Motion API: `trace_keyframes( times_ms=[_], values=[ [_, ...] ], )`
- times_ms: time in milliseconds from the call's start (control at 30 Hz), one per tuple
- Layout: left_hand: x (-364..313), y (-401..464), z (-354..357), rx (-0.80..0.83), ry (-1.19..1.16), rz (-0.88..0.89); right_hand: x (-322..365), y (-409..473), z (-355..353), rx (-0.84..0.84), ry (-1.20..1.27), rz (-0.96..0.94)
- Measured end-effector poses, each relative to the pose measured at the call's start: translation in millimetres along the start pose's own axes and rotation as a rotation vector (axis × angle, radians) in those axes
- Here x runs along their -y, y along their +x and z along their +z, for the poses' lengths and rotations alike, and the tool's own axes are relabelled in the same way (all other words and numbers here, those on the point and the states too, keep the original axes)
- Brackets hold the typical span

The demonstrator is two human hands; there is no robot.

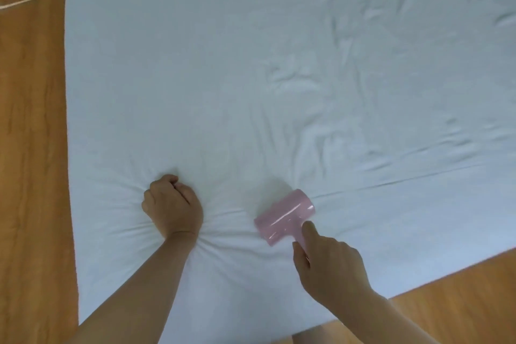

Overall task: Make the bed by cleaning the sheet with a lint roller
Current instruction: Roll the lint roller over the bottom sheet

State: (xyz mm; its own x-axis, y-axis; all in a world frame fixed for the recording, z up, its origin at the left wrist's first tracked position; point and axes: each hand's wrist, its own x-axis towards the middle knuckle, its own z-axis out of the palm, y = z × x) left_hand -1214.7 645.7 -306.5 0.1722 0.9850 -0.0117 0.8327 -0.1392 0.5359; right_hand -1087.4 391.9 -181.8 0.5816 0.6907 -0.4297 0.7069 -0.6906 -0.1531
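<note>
While my right hand grips the handle of the light, rigid pink lint roller lying on the soft, wrinkle-prone white sheet, my left hand, a fist, pins the fabric beside it.

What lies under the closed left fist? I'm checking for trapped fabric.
The left fist presses into the white sheet; creases radiate from it. Whether it grips fabric is hidden.

No legible text, label, brand, number or sign appeared anywhere in the head view, neither on the pink lint roller nor on the white sheet.
</note>
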Motion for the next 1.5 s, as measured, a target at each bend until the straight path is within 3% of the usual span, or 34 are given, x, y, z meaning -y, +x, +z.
trace_keyframes(
  times_ms=[133,233,400,500,600,700,833,900,1033,1200,1333,1500],
  values=[
    [-2.5,-0.2,-10.6,0.045,-0.046,0.033,40.5,-55.3,29.3,-0.123,0.114,0.053],
    [15.6,1.0,-38.9,0.165,-0.127,0.217,84.0,-101.7,72.4,-0.062,0.226,-0.029],
    [126.8,-15.3,-107.5,0.146,-0.015,0.387,154.3,-146.1,141.0,-0.052,0.129,0.028],
    [175.0,-46.1,-118.0,0.306,-0.103,0.526,183.4,-127.0,138.6,-0.110,0.131,0.096],
    [183.6,-45.8,-120.2,0.408,-0.382,0.330,212.9,-77.5,115.5,-0.172,0.135,0.064],
    [181.5,-37.6,-119.5,0.346,-0.565,0.179,238.2,-15.3,100.4,-0.251,0.174,0.065],
    [198.9,-44.6,-105.6,0.161,-0.436,0.227,270.0,37.8,72.1,-0.175,0.205,0.060],
    [204.4,-48.2,-98.8,0.119,-0.410,0.256,269.8,31.6,70.2,-0.220,0.196,0.059],
    [198.5,-54.9,-93.5,0.094,-0.489,0.206,251.3,-48.0,106.1,-0.320,0.189,0.061],
    [210.1,-44.8,-84.3,-0.010,-0.616,0.021,240.0,-120.8,145.4,-0.108,0.257,0.107],
    [215.9,-43.0,-79.6,-0.060,-0.553,0.038,252.5,-72.6,136.5,-0.180,0.195,0.068],
    [206.7,-42.9,-91.8,0.040,-0.598,-0.102,307.1,51.0,91.3,-0.250,0.079,0.016]
  ],
)
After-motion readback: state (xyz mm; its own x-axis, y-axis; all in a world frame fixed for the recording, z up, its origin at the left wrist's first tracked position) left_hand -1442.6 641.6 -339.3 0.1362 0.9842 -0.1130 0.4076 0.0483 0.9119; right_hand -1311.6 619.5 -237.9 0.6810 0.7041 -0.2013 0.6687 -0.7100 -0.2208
